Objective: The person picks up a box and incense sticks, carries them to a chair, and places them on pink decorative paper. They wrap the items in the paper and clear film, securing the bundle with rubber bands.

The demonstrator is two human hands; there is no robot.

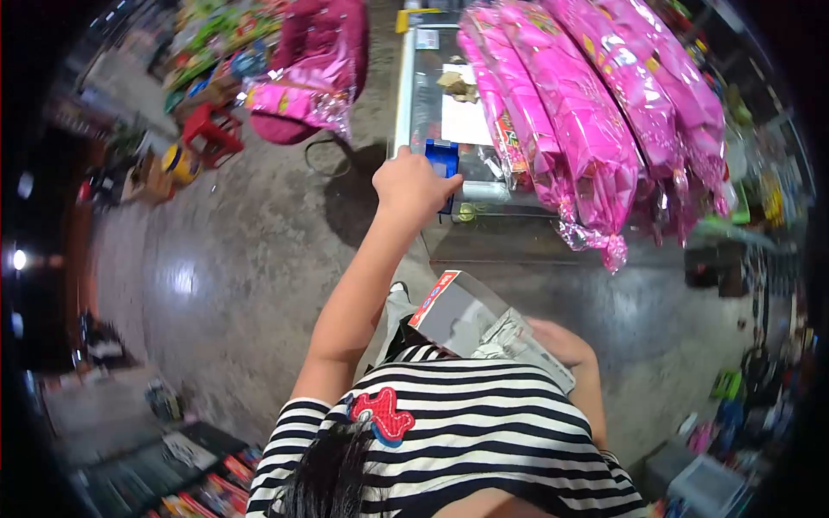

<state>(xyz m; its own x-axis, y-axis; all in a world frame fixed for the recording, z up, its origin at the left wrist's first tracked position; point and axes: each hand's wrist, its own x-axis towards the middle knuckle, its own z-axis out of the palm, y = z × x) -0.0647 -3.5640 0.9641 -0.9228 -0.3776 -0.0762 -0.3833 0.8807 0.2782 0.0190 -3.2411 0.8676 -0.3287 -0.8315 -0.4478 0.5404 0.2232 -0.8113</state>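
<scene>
At the near corner of the glass counter, my left hand (413, 183) is closed on a blue plastic object that looks like a tape dispenser (442, 158). Its thumb crosses the lower part, and the other fingers are partly hidden. Close to my body, my right hand (561, 342) holds the side of a grey carton (462, 311) with a red lettered strip along one edge. A crumpled silver wrapper (503, 335) shows at the carton's right side. My striped shirt hides the carton's lower part.
The glass counter (404, 86) bears a white sheet (466, 121), a crumpled brown piece (456, 85) and several long pink plastic-wrapped bundles (574, 121). A pink padded chair (321, 52), a red stool (211, 134) and a yellow container (180, 164) stand to the left on the concrete floor (216, 259).
</scene>
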